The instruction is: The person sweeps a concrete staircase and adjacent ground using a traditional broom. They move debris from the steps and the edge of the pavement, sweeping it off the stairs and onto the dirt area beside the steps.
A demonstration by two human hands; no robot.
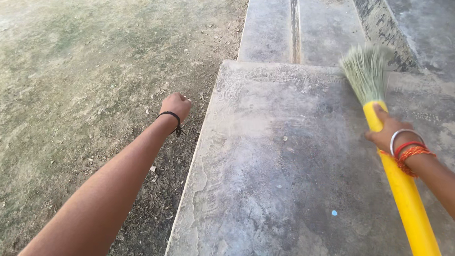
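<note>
- Our right hand (389, 132) grasped the yellow plastic-handled grass broom (395, 166) at right of frame, its long axis running up-left, bristles above the grip.
- Our left hand (176, 105) (clenched, empty) hung at centre-left, farther from the broom.

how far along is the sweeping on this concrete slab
Done: hard to tell; the grey concrete slab looks mostly bare. In hand: the right hand grips the yellow-handled grass broom, bristles at the far edge. Left: a small blue speck and dusty patches remain.
</note>
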